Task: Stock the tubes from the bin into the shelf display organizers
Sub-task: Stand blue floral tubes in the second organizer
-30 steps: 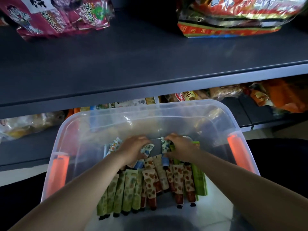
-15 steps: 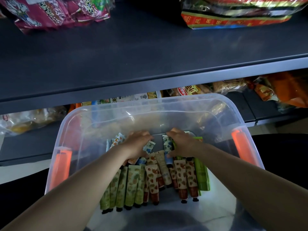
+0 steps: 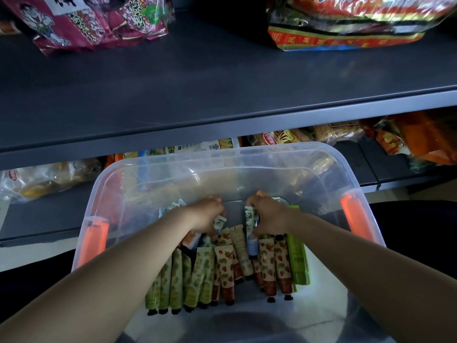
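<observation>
A clear plastic bin (image 3: pixel 247 157) with orange handles sits in front of me, below a dark shelf. Several printed tubes (image 3: pixel 222 268) lie side by side on its floor, green ones at the left, red-capped ones in the middle, a plain green tube (image 3: pixel 298 258) at the right. My left hand (image 3: pixel 205 216) reaches into the far part of the pile, its fingers curled round a small bunch of tubes. My right hand (image 3: pixel 268 216) grips a blue-capped tube (image 3: pixel 251 233) that hangs from its fist. No display organizers are in view.
A dark grey shelf (image 3: pixel 222 90) runs across above the bin, with a pink snack bag (image 3: pixel 86 21) at its left and a red snack bag (image 3: pixel 346 23) at its right. The lower shelf behind the bin holds more packaged snacks (image 3: pixel 408 142).
Both hands have closed tighter on tubes at the far end of the pile. The blue-capped tube now hangs more upright in my right hand. The view has tilted slightly.
</observation>
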Demonstrator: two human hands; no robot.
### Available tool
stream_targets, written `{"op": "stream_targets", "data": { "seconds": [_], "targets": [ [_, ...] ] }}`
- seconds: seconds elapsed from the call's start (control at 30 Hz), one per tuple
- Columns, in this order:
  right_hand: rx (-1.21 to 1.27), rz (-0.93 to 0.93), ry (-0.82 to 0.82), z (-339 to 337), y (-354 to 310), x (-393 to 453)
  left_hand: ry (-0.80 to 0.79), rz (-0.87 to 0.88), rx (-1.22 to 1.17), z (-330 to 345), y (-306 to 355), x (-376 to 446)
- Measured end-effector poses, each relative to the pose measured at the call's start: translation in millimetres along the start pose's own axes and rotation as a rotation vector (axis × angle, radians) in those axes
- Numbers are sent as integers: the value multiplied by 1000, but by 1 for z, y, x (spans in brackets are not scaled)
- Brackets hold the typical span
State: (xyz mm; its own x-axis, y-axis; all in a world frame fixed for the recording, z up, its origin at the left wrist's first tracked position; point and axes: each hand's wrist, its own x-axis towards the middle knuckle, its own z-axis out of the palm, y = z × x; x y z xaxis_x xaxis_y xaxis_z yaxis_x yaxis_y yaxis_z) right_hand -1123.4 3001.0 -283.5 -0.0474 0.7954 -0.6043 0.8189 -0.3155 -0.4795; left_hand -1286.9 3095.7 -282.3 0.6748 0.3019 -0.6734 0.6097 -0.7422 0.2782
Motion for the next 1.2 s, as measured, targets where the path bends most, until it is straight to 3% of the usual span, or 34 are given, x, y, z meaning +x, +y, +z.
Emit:
{"op": "stream_targets", "data": {
  "seconds": [0.23, 0.47, 0.63, 0.8, 1.2],
  "targets": [
    [106, -8, 55, -13, -5, -18, 98, -70, -128, -20, -1, -19],
    [55, -32, 225, -32, -16, -33, 289, -89, -176, -29, 9, -36],
    [108, -50, 331, -58, -24, -54, 376, -101, -349, -49, 21, -56],
    [47, -86, 362, -103, -48, -90, 408, -82, -358, -90, 39, -92],
    [-99, -264, 563, -243, -127, -219, 659, 24, -213, -235, 111, -205]
  ]
}}
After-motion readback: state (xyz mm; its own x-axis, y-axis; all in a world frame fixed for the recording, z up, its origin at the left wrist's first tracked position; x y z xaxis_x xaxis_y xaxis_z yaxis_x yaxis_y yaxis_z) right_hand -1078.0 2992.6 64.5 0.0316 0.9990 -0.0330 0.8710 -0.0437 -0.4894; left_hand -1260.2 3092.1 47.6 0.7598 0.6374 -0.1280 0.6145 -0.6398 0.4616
